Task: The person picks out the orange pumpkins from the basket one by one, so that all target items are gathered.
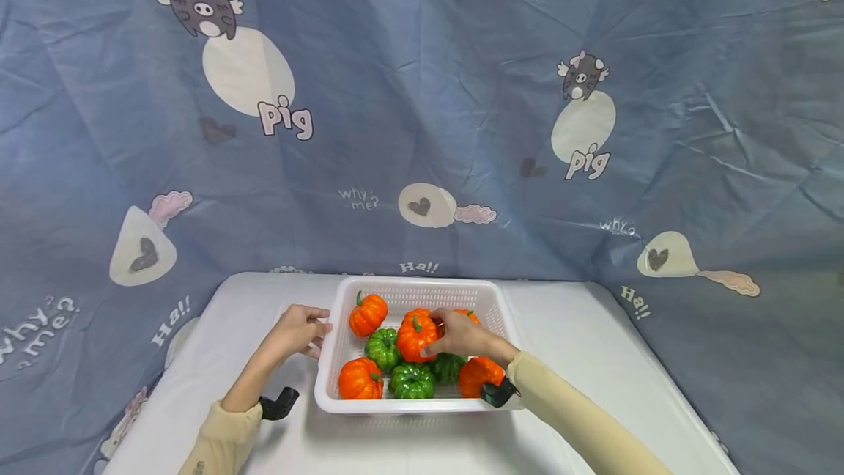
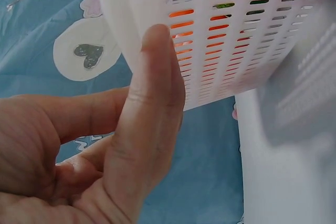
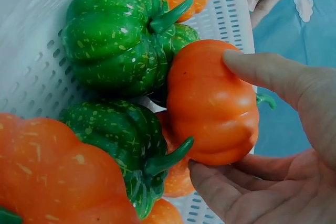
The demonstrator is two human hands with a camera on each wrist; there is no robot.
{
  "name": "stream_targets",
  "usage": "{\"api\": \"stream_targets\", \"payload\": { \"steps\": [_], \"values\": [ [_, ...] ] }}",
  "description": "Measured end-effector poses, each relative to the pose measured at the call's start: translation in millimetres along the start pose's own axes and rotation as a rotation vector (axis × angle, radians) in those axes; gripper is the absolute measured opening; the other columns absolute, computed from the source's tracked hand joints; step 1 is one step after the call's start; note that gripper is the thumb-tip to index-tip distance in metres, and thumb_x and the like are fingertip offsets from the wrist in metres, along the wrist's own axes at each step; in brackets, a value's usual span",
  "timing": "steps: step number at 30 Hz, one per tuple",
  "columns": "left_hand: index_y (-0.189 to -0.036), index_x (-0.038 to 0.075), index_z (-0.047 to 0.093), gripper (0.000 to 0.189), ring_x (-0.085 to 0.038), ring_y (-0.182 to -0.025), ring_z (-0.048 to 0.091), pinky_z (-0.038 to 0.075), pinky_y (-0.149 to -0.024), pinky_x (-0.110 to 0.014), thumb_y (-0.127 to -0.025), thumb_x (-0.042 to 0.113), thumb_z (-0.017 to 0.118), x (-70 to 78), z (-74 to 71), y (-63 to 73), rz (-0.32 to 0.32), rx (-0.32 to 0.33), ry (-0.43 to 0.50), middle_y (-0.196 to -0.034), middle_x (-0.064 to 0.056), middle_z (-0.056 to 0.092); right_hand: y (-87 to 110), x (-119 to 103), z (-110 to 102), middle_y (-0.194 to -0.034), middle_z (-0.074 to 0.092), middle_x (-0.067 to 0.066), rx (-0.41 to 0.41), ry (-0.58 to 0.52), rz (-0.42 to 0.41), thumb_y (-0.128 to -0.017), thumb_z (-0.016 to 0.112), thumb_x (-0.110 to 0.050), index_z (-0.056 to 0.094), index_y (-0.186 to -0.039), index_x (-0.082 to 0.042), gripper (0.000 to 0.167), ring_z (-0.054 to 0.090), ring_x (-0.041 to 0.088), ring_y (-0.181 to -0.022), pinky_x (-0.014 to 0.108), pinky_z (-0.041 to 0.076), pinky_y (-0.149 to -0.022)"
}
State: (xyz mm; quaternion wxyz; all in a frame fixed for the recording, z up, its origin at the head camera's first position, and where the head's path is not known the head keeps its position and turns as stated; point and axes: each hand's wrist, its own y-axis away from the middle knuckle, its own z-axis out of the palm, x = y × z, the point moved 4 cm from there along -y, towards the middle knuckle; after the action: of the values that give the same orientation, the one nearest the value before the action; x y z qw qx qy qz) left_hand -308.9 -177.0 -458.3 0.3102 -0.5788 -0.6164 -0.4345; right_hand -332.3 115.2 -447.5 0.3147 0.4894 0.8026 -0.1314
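A white perforated plastic basket (image 1: 415, 406) on the table holds several small orange and green toy pumpkins. My right hand (image 1: 459, 334) grips an orange pumpkin (image 1: 414, 339) above the others, thumb on one side and fingers on the other. In the right wrist view this smooth orange pumpkin (image 3: 212, 103) has its green stem pointing away. Close by lie a green pumpkin (image 3: 113, 38) and a second green pumpkin (image 3: 118, 140), both speckled. My left hand (image 1: 297, 332) is at the basket's left side, its fingers against the outer wall (image 2: 210, 51).
More pumpkins lie in the basket: an orange pumpkin (image 1: 368, 315) at the back left and another orange pumpkin (image 1: 359, 380) at the front left. The white table (image 1: 567, 328) extends on both sides. A blue printed cloth (image 1: 422, 130) hangs behind.
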Motion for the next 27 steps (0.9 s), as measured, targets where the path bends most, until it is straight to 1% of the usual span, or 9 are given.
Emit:
{"api": "stream_targets", "payload": {
  "steps": [5, 11, 14, 16, 22, 25, 27],
  "values": [
    [-0.131, -0.011, 0.051, 0.045, -0.017, -0.068, 0.067, 0.061, -0.058, -0.034, -0.092, 0.008, 0.061, 0.4, 0.0, 0.9, -0.008, 0.004, -0.007, -0.095, -0.017, 0.068, 0.6, 0, -2, -0.114, 0.065, 0.011, 0.029, -0.001, -0.004, -0.069, 0.085, -0.03, 0.056, -0.122, 0.001, 0.068, 0.063, 0.019, -0.097, 0.035, 0.054, -0.089],
    [-0.132, -0.011, 0.05, 0.046, -0.018, -0.07, 0.067, 0.061, -0.059, -0.034, -0.092, 0.009, 0.061, -0.6, -0.2, -0.6, -0.018, -0.01, 0.011, -0.095, -0.017, 0.067, 4.7, -1, -4, -0.107, 0.065, 0.006, 0.018, 0.0, 0.011, -0.068, 0.086, -0.033, 0.057, -0.123, -0.001, 0.07, 0.062, 0.015, -0.09, 0.031, 0.054, -0.083],
    [-0.132, -0.01, 0.05, 0.046, -0.018, -0.07, 0.067, 0.061, -0.059, -0.034, -0.092, 0.009, 0.061, -1.4, -0.3, -1.5, -0.025, -0.013, 0.024, -0.093, -0.016, 0.067, 8.6, -2, -7, -0.11, 0.065, 0.006, 0.013, -0.012, 0.022, -0.068, 0.085, -0.035, 0.058, -0.123, -0.003, 0.069, 0.062, 0.015, -0.092, 0.03, 0.054, -0.083],
    [-0.132, -0.01, 0.049, 0.046, -0.017, -0.069, 0.067, 0.061, -0.059, -0.034, -0.092, 0.009, 0.061, -2.2, -0.2, -2.0, -0.022, -0.016, 0.025, -0.091, -0.016, 0.067, 13.1, -3, -12, -0.113, 0.065, 0.006, 0.015, -0.022, 0.026, -0.068, 0.085, -0.036, 0.058, -0.123, -0.004, 0.069, 0.063, 0.017, -0.096, 0.031, 0.054, -0.085],
    [-0.133, -0.009, 0.049, 0.046, -0.017, -0.067, 0.066, 0.061, -0.058, -0.035, -0.092, 0.009, 0.061, -3.4, 0.8, -1.8, -0.027, -0.022, 0.031, -0.088, -0.014, 0.067, 38.0, 0, -31, -0.122, 0.063, 0.006, 0.0, -0.138, 0.009, -0.072, 0.082, -0.033, 0.056, -0.13, -0.007, 0.069, 0.059, 0.022, -0.113, 0.041, 0.05, -0.099],
    [-0.133, -0.009, 0.049, 0.047, -0.017, -0.067, 0.066, 0.061, -0.058, -0.034, -0.092, 0.009, 0.062, -2.5, 0.8, -1.5, -0.027, -0.023, 0.032, -0.088, -0.014, 0.067, 54.9, 6, -42, -0.126, 0.061, 0.007, -0.005, -0.199, -0.007, -0.075, 0.081, -0.031, 0.054, -0.134, -0.008, 0.068, 0.058, 0.024, -0.116, 0.043, 0.05, -0.1],
    [-0.133, -0.009, 0.049, 0.046, -0.017, -0.067, 0.066, 0.061, -0.058, -0.034, -0.092, 0.009, 0.062, -2.2, 0.9, -1.4, -0.03, -0.019, 0.032, -0.088, -0.014, 0.067, 67.5, 12, -50, -0.128, 0.06, 0.009, 0.005, -0.238, -0.012, -0.077, 0.08, -0.03, 0.053, -0.135, -0.008, 0.068, 0.057, 0.025, -0.118, 0.043, 0.05, -0.1]
  ]
}}
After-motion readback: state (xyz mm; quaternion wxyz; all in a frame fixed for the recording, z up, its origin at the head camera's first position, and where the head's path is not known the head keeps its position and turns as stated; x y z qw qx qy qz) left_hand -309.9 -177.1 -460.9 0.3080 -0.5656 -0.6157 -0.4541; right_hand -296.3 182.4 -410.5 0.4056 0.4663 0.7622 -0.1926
